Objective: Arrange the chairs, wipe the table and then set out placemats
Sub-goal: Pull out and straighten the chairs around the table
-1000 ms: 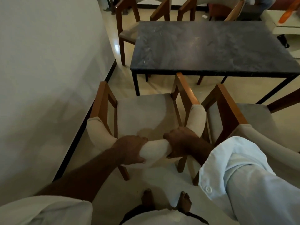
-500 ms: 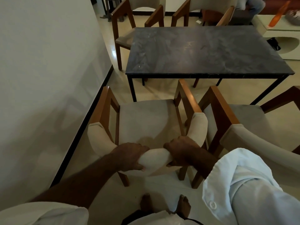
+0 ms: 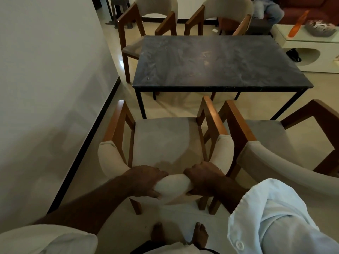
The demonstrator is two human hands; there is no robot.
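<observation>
Our left hand (image 3: 146, 181) and right hand (image 3: 202, 178) grip the cream-padded curved backrest (image 3: 172, 184) of the brown wooden armchair (image 3: 165, 143), which faces the dark stone-topped table (image 3: 220, 61).

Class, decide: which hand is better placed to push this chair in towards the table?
Left, narrowly: the left hand grips the backrest nearer its middle; the right hand grips it close beside the neighbouring chair.

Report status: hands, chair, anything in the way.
Left hand and right hand grip chair back. Chair short of table. Second chair close beside.
</observation>
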